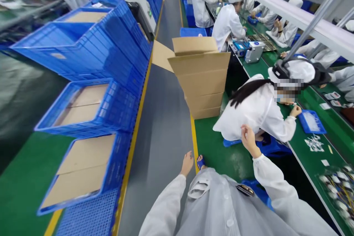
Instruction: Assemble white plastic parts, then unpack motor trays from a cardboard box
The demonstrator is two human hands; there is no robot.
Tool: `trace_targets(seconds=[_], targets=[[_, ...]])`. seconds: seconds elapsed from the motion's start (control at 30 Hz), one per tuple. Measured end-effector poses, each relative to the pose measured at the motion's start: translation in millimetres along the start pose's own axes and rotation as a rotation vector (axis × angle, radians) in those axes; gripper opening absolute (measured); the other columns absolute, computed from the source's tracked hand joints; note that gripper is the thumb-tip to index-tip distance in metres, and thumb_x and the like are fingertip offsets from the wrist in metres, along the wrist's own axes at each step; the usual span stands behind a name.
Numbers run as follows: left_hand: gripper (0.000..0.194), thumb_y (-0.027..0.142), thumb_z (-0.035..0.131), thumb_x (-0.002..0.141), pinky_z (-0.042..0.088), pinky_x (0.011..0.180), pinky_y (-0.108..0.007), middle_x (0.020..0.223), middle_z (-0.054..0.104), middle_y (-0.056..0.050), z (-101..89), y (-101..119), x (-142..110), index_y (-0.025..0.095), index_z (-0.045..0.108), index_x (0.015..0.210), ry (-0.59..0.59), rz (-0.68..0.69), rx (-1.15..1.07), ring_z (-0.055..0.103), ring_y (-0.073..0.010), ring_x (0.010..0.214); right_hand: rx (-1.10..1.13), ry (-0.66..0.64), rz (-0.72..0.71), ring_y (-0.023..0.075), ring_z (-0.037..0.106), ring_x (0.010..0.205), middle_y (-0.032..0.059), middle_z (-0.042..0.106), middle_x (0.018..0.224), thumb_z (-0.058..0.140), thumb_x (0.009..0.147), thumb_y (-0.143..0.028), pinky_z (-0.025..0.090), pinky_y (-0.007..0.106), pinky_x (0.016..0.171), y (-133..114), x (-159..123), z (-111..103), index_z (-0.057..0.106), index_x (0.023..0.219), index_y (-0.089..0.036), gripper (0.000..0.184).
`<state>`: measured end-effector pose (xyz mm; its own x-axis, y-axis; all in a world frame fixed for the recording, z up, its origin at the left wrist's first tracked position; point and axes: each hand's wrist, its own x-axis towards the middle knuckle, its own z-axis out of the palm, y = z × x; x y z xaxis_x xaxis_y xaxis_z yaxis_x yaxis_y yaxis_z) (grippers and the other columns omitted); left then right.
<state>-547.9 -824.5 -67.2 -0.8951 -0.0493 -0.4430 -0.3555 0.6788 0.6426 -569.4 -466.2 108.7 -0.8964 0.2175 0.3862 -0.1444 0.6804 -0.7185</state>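
My left hand point(187, 163) hangs low over the edge of the grey walkway, its fingers loose and slightly apart, holding nothing I can see. Raised higher, my right hand point(250, 138) is beside the back of a seated co-worker in a white coat point(249, 108); its fingers are half bent and look bare. I cannot tell whether it touches the coat. Ahead of both hands stands a tall cardboard box point(203, 84) with its flaps up. Below me a blue sandal point(200, 162) shows on one foot.
Stacked blue crates point(118, 107) holding cardboard line the left side. The grey walkway point(155, 118) runs forward between yellow lines. To the right, a green workbench point(309, 162) carries a blue tray point(312, 121), white parts point(314, 143) and bagged components point(339, 191). Several co-workers sit farther along.
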Motion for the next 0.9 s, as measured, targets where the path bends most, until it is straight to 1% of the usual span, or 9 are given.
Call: trace_targets(seconds=[0.1, 0.2, 0.33, 0.47, 0.57, 0.67, 0.77, 0.83, 0.9], targets=[[0.028, 0.034, 0.062, 0.096, 0.056, 0.092, -0.042, 0.115, 0.066, -0.008, -88.2, -3, 46, 0.014, 0.063, 0.116, 0.148, -0.005, -0.02, 0.065, -0.0195, 0.102, 0.048, 0.01, -0.091, 0.0163, 0.059, 0.072, 0.0086, 0.064, 0.097, 0.039, 0.1, -0.04, 0.056, 0.034, 0.073, -45, 78, 70, 0.053, 0.112, -0.02, 0.027], [0.013, 0.023, 0.058, 0.096, 0.056, 0.091, -0.042, 0.103, 0.066, -0.007, -178.6, 16, 97, 0.014, 0.064, 0.103, 0.296, 0.089, -0.061, 0.066, -0.0178, 0.093, 0.072, 0.074, -0.136, 0.0169, 0.06, 0.077, 0.0088, 0.063, 0.1, 0.04, 0.1, -0.035, 0.056, 0.034, 0.073, -78, 151, 109, 0.051, 0.115, -0.021, 0.024], [0.025, 0.006, 0.042, 0.088, 0.055, 0.092, -0.04, 0.093, 0.066, -0.007, -276.6, 79, 171, 0.019, 0.063, 0.09, 0.47, 0.313, -0.141, 0.066, -0.0203, 0.091, 0.06, 0.16, -0.146, 0.0181, 0.061, 0.086, 0.0093, 0.061, 0.105, 0.043, 0.098, -0.031, 0.055, 0.036, 0.079, -98, 246, 122, 0.051, 0.114, -0.021, 0.021], [0.023, 0.009, 0.042, 0.088, 0.053, 0.094, -0.035, 0.095, 0.067, -0.007, -347.1, 166, 247, 0.019, 0.063, 0.086, 0.574, 0.514, -0.192, 0.065, -0.0188, 0.096, 0.034, 0.197, -0.109, 0.0202, 0.059, 0.099, 0.0114, 0.056, 0.116, 0.045, 0.095, -0.031, 0.055, 0.039, 0.086, -101, 348, 115, 0.052, 0.112, -0.021, 0.021], [0.026, 0.01, 0.04, 0.091, 0.052, 0.093, -0.032, 0.094, 0.068, -0.007, -391.7, 235, 308, 0.018, 0.064, 0.087, 0.555, 0.555, -0.17, 0.064, -0.0168, 0.095, 0.032, 0.047, -0.076, 0.0208, 0.062, 0.102, 0.01, 0.06, 0.113, 0.046, 0.093, -0.029, 0.055, 0.04, 0.092, -100, 430, 121, 0.055, 0.109, -0.02, 0.021], [0.03, 0.01, 0.037, 0.093, 0.053, 0.089, -0.029, 0.094, 0.069, -0.005, -428.2, 300, 381, 0.016, 0.067, 0.095, 0.407, 0.513, -0.107, 0.066, -0.0136, 0.09, 0.024, -0.288, -0.045, 0.0199, 0.066, 0.101, 0.007, 0.067, 0.109, 0.05, 0.091, -0.026, 0.053, 0.04, 0.099, -103, 519, 156, 0.061, 0.108, -0.021, 0.021], [0.023, 0.015, 0.047, 0.096, 0.056, 0.078, -0.025, 0.093, 0.071, -0.002, -446.1, 350, 460, 0.016, 0.069, 0.104, 0.095, 0.395, -0.009, 0.067, -0.0108, 0.079, -0.031, -0.706, -0.002, 0.0203, 0.067, 0.104, 0.0057, 0.071, 0.107, 0.061, 0.089, -0.021, 0.051, 0.038, 0.102, -108, 602, 224, 0.069, 0.106, -0.02, 0.019], [0.015, 0.022, 0.06, 0.095, 0.058, 0.075, -0.029, 0.094, 0.07, -0.002, -443.7, 369, 509, 0.014, 0.068, 0.105, -0.104, 0.269, 0.072, 0.067, -0.0125, 0.079, -0.086, -0.96, 0.046, 0.0199, 0.067, 0.101, 0.0065, 0.072, 0.105, 0.069, 0.088, -0.023, 0.054, 0.037, 0.098, -109, 641, 278, 0.071, 0.105, -0.019, 0.017], [0.025, 0.032, 0.065, 0.094, 0.06, 0.078, -0.034, 0.103, 0.069, -0.005, -430.7, 377, 551, 0.013, 0.066, 0.11, -0.231, 0.134, 0.144, 0.067, -0.0154, 0.087, -0.15, -1.13, 0.103, 0.0196, 0.066, 0.1, 0.008, 0.068, 0.114, 0.066, 0.095, -0.033, 0.057, 0.04, 0.09, -104, 664, 329, 0.066, 0.114, -0.016, 0.026]])
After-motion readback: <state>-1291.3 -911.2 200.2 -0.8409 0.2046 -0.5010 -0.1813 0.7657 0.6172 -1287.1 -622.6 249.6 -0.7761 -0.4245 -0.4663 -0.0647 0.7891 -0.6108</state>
